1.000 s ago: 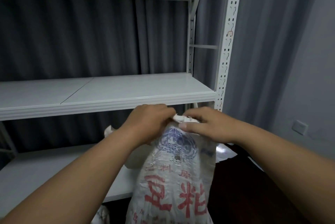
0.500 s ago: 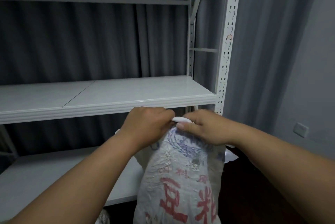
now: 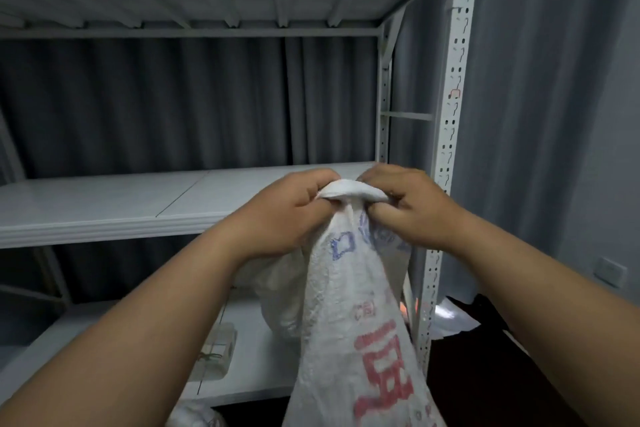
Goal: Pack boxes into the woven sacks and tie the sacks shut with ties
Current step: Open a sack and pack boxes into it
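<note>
The woven sack [image 3: 360, 305] runs off the bottom edge, its red print cut short and its contents unseen. Its gathered mouth hides the fingertips of both hands, left [image 3: 287, 215] and right [image 3: 412, 205]. A second white sack [image 3: 277, 291] sits mostly behind them. The clear container [image 3: 216, 348] on the lower shelf is too blurred to read.

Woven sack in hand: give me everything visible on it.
The woven sack is white, crinkled plastic weave, with faded blue print near its neck and red characters lower down. It hangs upright in front of the shelf unit. Its mouth is gathered into a rolled bunch, gripped by the left hand and right hand. No tie shows.
</note>
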